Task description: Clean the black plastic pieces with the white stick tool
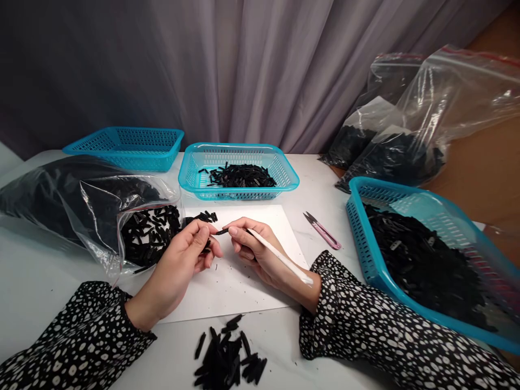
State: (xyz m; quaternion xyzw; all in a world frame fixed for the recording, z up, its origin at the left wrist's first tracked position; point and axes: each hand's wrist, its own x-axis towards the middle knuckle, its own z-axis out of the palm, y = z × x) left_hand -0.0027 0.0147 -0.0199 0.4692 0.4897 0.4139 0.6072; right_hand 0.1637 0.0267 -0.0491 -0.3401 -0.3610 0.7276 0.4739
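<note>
My left hand (182, 260) is closed in a pinch on a small black strip (221, 232) over the white sheet (244, 292). From the other side my right hand (260, 249) meets it, fingers wrapped round a thin white-handled tool (284, 260). The tool's handle slants back over the wrist; its working tip is too small to make out. Right beside my left hand, a clear zip bag (85, 195) lies with its mouth towards me, black strips (150, 233) spilling at its opening. Nearer to me is a loose pile of black strips (225, 357).
A light blue basket (239, 194) with black strips stands behind the sheet. Another blue basket (142, 160) sits at back left. Pink thread snips (323, 230) lie right of the sheet. A large blue basket (361, 244) of black pieces and filled plastic bags (410, 146) occupy the right.
</note>
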